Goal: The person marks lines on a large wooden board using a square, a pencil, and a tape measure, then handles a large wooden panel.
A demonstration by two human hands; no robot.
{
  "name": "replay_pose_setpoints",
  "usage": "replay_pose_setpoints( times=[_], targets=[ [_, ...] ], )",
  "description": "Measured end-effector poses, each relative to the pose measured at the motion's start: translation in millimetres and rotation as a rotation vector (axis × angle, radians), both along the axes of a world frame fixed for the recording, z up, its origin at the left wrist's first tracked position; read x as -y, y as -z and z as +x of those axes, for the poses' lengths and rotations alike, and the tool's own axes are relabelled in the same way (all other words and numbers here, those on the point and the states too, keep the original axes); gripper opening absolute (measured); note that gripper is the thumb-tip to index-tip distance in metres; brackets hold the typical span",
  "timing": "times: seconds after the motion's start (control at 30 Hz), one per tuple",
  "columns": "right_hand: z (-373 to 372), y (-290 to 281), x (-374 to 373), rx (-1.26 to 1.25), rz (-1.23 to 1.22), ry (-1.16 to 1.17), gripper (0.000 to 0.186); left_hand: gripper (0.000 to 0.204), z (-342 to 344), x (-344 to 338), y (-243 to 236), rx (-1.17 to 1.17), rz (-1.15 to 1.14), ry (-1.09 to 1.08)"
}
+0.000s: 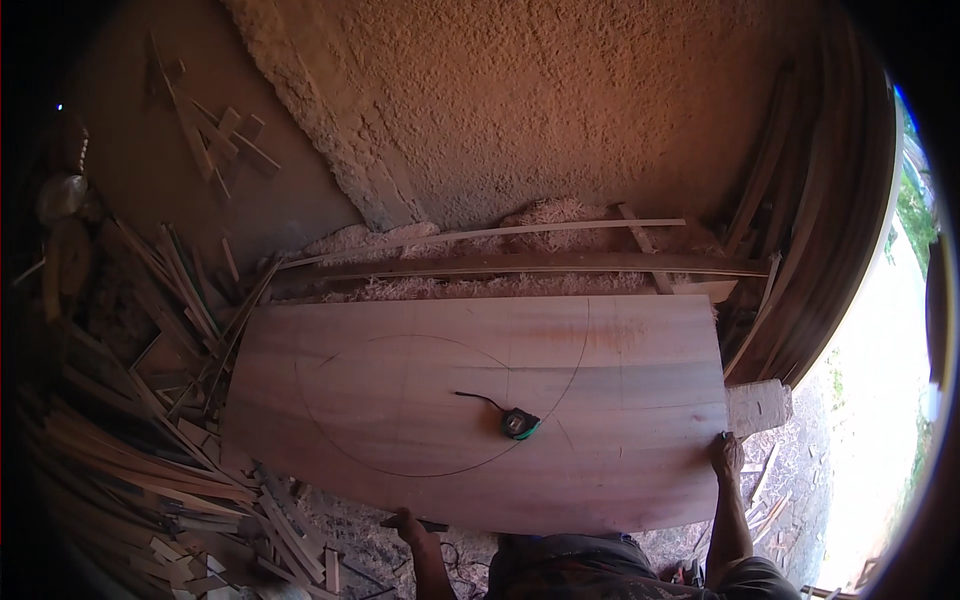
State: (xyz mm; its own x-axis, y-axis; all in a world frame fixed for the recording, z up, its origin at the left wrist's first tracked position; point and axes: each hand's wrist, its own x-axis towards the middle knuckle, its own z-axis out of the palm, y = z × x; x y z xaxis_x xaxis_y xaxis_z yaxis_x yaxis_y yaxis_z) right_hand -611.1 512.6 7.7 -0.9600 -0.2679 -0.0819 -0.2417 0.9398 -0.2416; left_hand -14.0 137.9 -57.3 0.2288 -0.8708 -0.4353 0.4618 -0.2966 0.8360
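A wide pale wooden panel (pixel 630 370) lies in front of me, marked with a large pencilled curve and straight lines. A black and green tape measure (pixel 521 424) rests near its middle, its short dark strap pointing left. My right hand (pixel 727 455) is closed on the panel's right edge near the lower corner. At the near edge, left of my body, my left hand (pixel 412 530) has its fingers curled beside a dark narrow item; what exactly it holds is too small to make out.
Long strips (pixel 520 267) lie over shavings behind the panel. Scrap wood (pixel 170 480) is piled at left; tall boards (pixel 800 220) lean at right, beside a bright opening (pixel 870 430). A plastered surface (pixel 520 110) fills the top. A short block (pixel 757 405) juts out at right.
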Motion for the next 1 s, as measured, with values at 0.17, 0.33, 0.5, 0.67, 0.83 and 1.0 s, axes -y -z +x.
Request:
replay_pose_setpoints(
  times=[0.17,0.33,0.5,0.67,0.83,1.0],
  targets=[
    [14.1,2.7,-37.3,-0.059,-0.026,-0.001,0.034,0.080,4.7,-4.8,4.0,0.053,0.180,-0.040],
    [36.1,-14.3,-31.3,-0.001,0.043,-0.016,0.026,0.065,23.0,-10.5,9.2,0.076,0.118,-0.055],
    [71.7,-24.7,-30.4,0.053,0.106,0.094,0.028,0.056,20.0,-15.3,-31.9,0.128,0.171,-0.006],
    [82.4,-20.1,-29.1,0.055,0.160,0.139,0.023,0.048,20.9,-11.1,-50.8,0.181,0.355,-0.079],
    [82.1,-10.2,-21.5,0.057,0.228,0.168,0.025,0.047,25.5,-12.2,-52.1,0.146,0.336,-0.018],
    [71.9,-8.5,-22.7,0.119,0.243,0.188,0.030,0.044,55.7,-5.8,-61.5,0.152,0.429,-0.106]
  ],
)
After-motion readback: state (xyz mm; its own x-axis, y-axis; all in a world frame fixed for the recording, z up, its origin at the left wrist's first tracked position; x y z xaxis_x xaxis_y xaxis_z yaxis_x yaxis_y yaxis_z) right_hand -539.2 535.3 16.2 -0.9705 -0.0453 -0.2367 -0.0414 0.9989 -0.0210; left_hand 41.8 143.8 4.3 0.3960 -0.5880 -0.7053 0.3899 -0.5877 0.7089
